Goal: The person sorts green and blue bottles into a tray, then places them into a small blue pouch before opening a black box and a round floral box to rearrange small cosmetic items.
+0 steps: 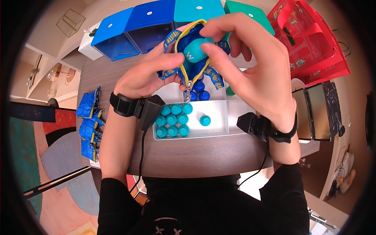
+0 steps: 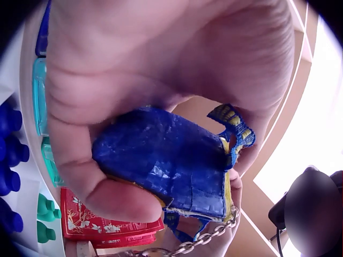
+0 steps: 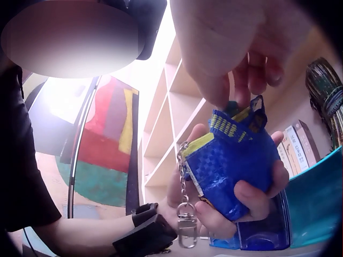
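Note:
Tilted with its mouth up, a small blue pouch (image 2: pixel 161 160) with yellow zip edging and a metal chain rests in my left hand (image 1: pixel 143 74). The left fingers curl round its outside, with the thumb at the mouth's edge in the head view. My right hand (image 1: pixel 260 64) pinches a teal bottle (image 1: pixel 196 54) marked with a white letter between thumb and fingers, right at the pouch's spread opening. Part of the bottle overlaps the blue lining. In the right wrist view the pouch and the right fingers mostly hide the bottle.
A white divided tray (image 1: pixel 223 136) holds rows of teal bottles (image 1: pixel 172 120), a lone teal bottle (image 1: pixel 205 120) and several blue bottles (image 1: pixel 201 95). More blue pouches (image 1: pixel 89 129) lie left. Coloured bins (image 1: pixel 150 29) line the back; a red bag (image 1: pixel 313 45) stands right.

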A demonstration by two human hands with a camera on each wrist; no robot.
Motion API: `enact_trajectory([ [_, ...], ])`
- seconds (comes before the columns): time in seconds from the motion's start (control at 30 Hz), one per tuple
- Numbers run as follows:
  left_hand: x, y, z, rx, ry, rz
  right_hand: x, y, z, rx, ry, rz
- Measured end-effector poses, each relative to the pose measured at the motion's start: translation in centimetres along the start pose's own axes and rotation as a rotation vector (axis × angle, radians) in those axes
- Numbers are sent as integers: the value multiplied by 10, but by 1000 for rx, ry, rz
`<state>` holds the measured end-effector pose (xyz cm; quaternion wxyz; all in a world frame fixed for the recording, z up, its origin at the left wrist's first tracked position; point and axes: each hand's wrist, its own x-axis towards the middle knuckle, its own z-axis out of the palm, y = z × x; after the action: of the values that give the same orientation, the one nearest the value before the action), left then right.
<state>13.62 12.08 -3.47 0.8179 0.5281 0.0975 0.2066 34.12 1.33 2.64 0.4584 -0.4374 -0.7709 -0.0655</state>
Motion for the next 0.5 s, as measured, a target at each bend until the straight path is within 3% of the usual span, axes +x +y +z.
enact_trajectory([
  [0.13, 3, 0, 1, -160, 56, 0, 1, -9, -1, 82, 54, 60],
  [0.2, 5, -4, -4, -381, -24, 69, -1, -9, 1, 68, 29, 34],
  [0.3, 3, -4, -4, -174, 66, -17, -2, -7, 3, 40, 9, -15],
  [0.43, 4, -6, 0, -149, 69, -3, -1, -8, 5, 0, 71, -54],
  [0.5, 9, -2, 6, -49, -50, 60, -1, -11, 5, -13, 80, 3],
])
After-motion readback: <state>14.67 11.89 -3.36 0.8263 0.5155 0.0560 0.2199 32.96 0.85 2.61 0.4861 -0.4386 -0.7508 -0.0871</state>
